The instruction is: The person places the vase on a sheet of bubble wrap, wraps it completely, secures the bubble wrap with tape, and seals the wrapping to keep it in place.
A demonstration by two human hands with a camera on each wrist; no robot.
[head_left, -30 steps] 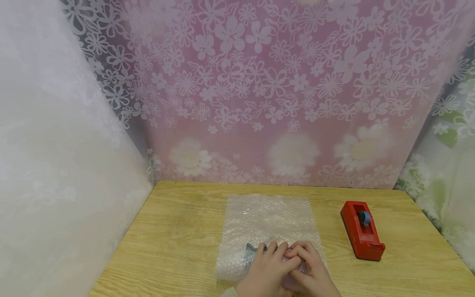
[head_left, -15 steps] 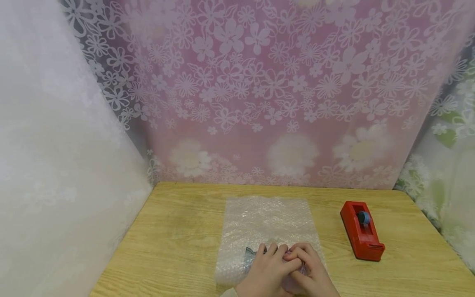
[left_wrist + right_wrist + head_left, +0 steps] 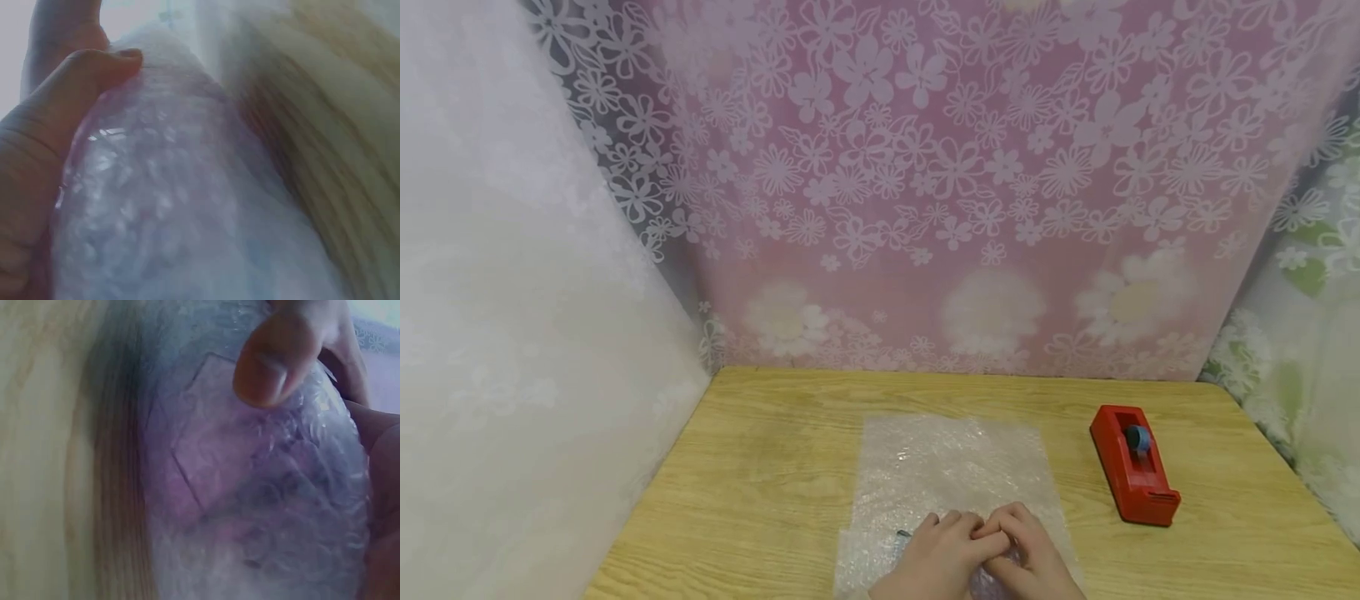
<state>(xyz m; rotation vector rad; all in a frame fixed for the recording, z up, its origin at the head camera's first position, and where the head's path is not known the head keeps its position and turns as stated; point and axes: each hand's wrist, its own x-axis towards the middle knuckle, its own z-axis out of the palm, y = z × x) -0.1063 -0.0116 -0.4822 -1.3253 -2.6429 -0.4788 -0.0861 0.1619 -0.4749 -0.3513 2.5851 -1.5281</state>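
Observation:
A sheet of bubble wrap (image 3: 951,467) lies on the table, its near end folded over a lilac, dark-lined item (image 3: 206,437). My left hand (image 3: 936,554) and right hand (image 3: 1030,554) grip this wrapped bundle side by side, fingers over its far side, fingertips meeting. In the left wrist view, the left thumb (image 3: 94,72) presses the wrap near the bundle's end. The right thumb (image 3: 269,369) presses on the wrap in the right wrist view. A small blue-grey corner (image 3: 902,537) with a dark edge shows through the plastic left of my left hand. Both hands hide most of the item.
A red tape dispenser (image 3: 1135,467) with a blue roll stands on the wooden table (image 3: 760,467), right of the wrap. A pink flowered curtain (image 3: 880,208) hangs behind the table. Pale curtains hang at both sides.
Both hands have moved slightly toward the person with the bundle. The wrap's far edge has come nearer and shifted a little right, and less of the blue-grey shape shows.

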